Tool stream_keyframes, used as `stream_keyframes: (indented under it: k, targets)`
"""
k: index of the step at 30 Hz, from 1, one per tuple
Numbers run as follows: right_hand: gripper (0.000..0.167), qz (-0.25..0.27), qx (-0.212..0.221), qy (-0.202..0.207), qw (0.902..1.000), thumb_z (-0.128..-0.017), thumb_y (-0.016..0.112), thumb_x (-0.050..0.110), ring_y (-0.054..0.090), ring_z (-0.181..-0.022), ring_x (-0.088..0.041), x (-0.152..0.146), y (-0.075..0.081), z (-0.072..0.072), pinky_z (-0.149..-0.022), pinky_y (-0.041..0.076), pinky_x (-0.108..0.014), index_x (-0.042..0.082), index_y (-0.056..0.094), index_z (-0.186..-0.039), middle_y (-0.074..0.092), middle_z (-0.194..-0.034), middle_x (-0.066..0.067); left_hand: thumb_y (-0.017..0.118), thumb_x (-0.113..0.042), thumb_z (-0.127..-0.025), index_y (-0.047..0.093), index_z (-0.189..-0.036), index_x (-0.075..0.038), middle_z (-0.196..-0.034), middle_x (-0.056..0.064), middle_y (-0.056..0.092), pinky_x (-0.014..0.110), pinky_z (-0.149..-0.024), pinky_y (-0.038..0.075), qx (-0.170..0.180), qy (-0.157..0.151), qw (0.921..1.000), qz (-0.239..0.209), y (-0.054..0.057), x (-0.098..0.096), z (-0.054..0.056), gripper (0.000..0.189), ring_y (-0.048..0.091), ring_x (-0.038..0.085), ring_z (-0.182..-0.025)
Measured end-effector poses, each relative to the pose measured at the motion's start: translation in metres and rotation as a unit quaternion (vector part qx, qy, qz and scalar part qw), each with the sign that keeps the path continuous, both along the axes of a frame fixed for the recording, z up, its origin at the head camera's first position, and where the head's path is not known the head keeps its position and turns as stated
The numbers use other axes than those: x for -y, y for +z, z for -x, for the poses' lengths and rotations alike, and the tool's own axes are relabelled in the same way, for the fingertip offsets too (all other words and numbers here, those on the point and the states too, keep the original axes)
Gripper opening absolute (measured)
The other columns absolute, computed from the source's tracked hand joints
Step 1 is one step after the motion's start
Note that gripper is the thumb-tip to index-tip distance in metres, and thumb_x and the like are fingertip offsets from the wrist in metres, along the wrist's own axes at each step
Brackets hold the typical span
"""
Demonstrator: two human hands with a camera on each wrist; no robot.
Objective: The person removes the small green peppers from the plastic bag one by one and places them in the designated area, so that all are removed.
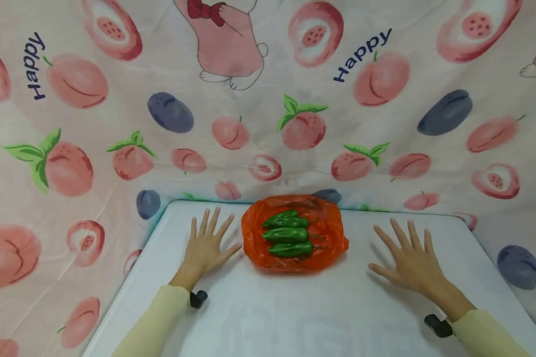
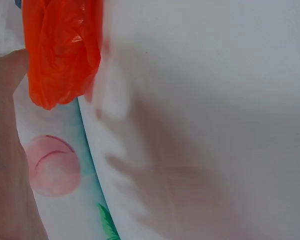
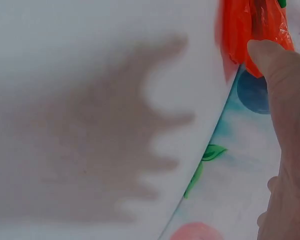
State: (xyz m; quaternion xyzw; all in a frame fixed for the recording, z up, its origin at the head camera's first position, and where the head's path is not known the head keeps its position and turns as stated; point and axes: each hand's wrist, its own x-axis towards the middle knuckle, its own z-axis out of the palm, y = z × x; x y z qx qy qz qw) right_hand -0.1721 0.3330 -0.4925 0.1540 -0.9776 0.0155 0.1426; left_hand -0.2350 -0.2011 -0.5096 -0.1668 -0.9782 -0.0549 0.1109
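Note:
An orange-red plastic bag (image 1: pixel 328 258) lies at the back middle of the white table, its rim spread around several long green peppers (image 1: pixel 287 234) lying side by side. Just left of the bag, my left hand (image 1: pixel 204 252) is held with fingers spread and holds nothing; its thumb tip comes close to the bag's edge. Farther off on the right side, my right hand (image 1: pixel 412 260) has its fingers spread too, with nothing in it. In the left wrist view, part of the left hand (image 2: pixel 10 150) shows beside the bag (image 2: pixel 62 55). The right hand's thumb (image 3: pixel 270 52) overlaps the bag in the right wrist view.
The white table (image 1: pixel 295 312) has its back edge just behind the bag. A pink cloth (image 1: pixel 259 109) printed with peaches and plums hangs behind and around it. Both wrists carry small black devices, the left device (image 1: pixel 198 299) and the right device (image 1: pixel 438 326). Hand shadows fall on the tabletop.

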Motion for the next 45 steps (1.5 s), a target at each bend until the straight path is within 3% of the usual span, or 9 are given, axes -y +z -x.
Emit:
stream_keyframes:
  k: [7,11,15,21,28,32,36,42,45]
  targets:
    - [0.103,0.002,0.003,0.021,0.9998,-0.079,0.071,0.072,0.014,-0.146,-0.062,0.004,0.012,0.008,-0.113,-0.013,-0.075,0.031,0.027,-0.163,0.024,-0.165,-0.024,0.05,-0.074,-0.093,0.021,-0.165,-0.034,-0.172,0.009,0.002,0.066,-0.121,-0.007,0.003,-0.011,0.9999,-0.008,0.006,-0.008,0.002,0.087,-0.003,0.038,-0.157]
    - [0.103,-0.001,0.007,0.032,0.9995,-0.081,0.069,0.073,0.01,-0.147,-0.061,0.013,0.02,0.016,-0.113,-0.013,-0.074,0.031,0.025,-0.164,0.024,-0.165,-0.024,0.052,-0.073,-0.093,0.025,-0.164,-0.032,-0.172,0.01,0.005,0.068,-0.121,-0.005,-0.007,-0.018,0.9996,-0.021,0.004,-0.014,0.002,0.086,0.001,0.04,-0.157]
    - [0.102,-0.008,0.001,0.049,0.9988,-0.081,0.069,0.072,0.011,-0.148,-0.06,0.025,0.027,0.027,-0.114,-0.008,-0.075,0.031,0.025,-0.164,0.022,-0.166,-0.022,0.052,-0.071,-0.093,0.028,-0.164,-0.03,-0.172,0.012,0.007,0.07,-0.12,0.002,-0.007,-0.02,0.9993,-0.03,0.001,-0.021,0.003,0.085,0.005,0.042,-0.156]
    - [0.101,0.001,0.006,0.089,0.996,-0.081,0.071,0.071,0.01,-0.151,-0.056,0.047,0.036,0.046,-0.116,0.0,-0.076,0.03,0.029,-0.163,0.023,-0.166,-0.022,0.052,-0.07,-0.095,0.024,-0.165,-0.031,-0.172,0.012,0.005,0.072,-0.119,0.005,0.034,-0.022,0.9969,-0.068,0.002,-0.032,0.002,0.084,0.008,0.044,-0.155]
    - [0.102,-0.005,0.023,0.127,0.9917,-0.08,0.073,0.071,0.013,-0.149,-0.056,0.077,0.044,0.064,-0.114,0.011,-0.078,0.029,0.029,-0.162,0.021,-0.166,-0.022,0.053,-0.068,-0.095,0.023,-0.165,-0.032,-0.171,0.017,0.008,0.074,-0.116,0.018,0.068,-0.022,0.9906,-0.117,0.001,-0.04,0.004,0.084,0.029,0.053,-0.146]
    - [0.101,0.004,0.024,0.15,0.9883,-0.081,0.073,0.07,0.016,-0.149,-0.055,0.094,0.045,0.073,-0.115,0.015,-0.077,0.031,0.028,-0.163,0.018,-0.168,-0.019,0.054,-0.068,-0.095,0.021,-0.165,-0.032,-0.17,0.019,0.01,0.073,-0.112,0.029,0.088,-0.023,0.9843,-0.151,0.0,-0.044,0.005,0.085,0.041,0.057,-0.137]
    - [0.099,0.021,0.029,0.183,0.9825,-0.083,0.073,0.068,0.021,-0.148,-0.052,0.111,0.046,0.081,-0.114,0.019,-0.076,0.034,0.027,-0.163,0.02,-0.167,-0.016,0.056,-0.067,-0.095,0.02,-0.165,-0.033,-0.168,0.021,0.014,0.074,-0.109,0.033,0.112,-0.022,0.9749,-0.191,0.0,-0.046,0.005,0.086,0.044,0.059,-0.133]
    - [0.092,0.042,0.055,0.222,0.9725,-0.086,0.074,0.062,0.034,-0.14,-0.046,0.132,0.046,0.089,-0.108,0.034,-0.072,0.035,0.03,-0.162,0.03,-0.163,-0.016,0.061,-0.061,-0.096,0.017,-0.166,-0.032,-0.164,0.025,0.021,0.072,-0.108,0.036,0.148,-0.034,0.9593,-0.238,0.001,-0.05,0.006,0.087,0.041,0.053,-0.139]
    - [0.089,0.051,0.066,0.241,0.967,-0.086,0.076,0.058,0.04,-0.135,-0.045,0.143,0.047,0.092,-0.104,0.04,-0.069,0.035,0.033,-0.161,0.037,-0.159,-0.016,0.065,-0.054,-0.096,0.019,-0.165,-0.029,-0.161,0.025,0.028,0.066,-0.106,0.043,0.159,-0.045,0.9471,-0.275,0.002,-0.051,0.007,0.087,0.044,0.047,-0.137]
